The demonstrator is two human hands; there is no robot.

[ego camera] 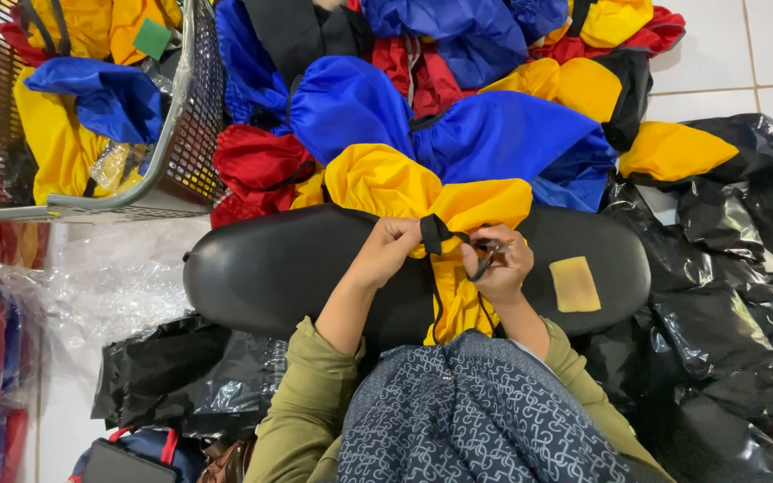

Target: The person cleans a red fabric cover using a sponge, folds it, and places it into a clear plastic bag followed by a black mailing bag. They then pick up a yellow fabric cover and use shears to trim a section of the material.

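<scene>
A heap of glossy blue, yellow and red fabric bags (458, 116) spreads across the floor ahead of you, with crumpled black plastic sheets (726, 295) to your right and a grey wire basket (185, 134) to your left. Across your lap lies a long black padded board (270, 268). On it rests the yellow drawstring bag (395, 183). Your left hand (389, 252) pinches its gathered neck shut. Your right hand (500, 266) is curled closed around the thin black cord (447, 240).
</scene>
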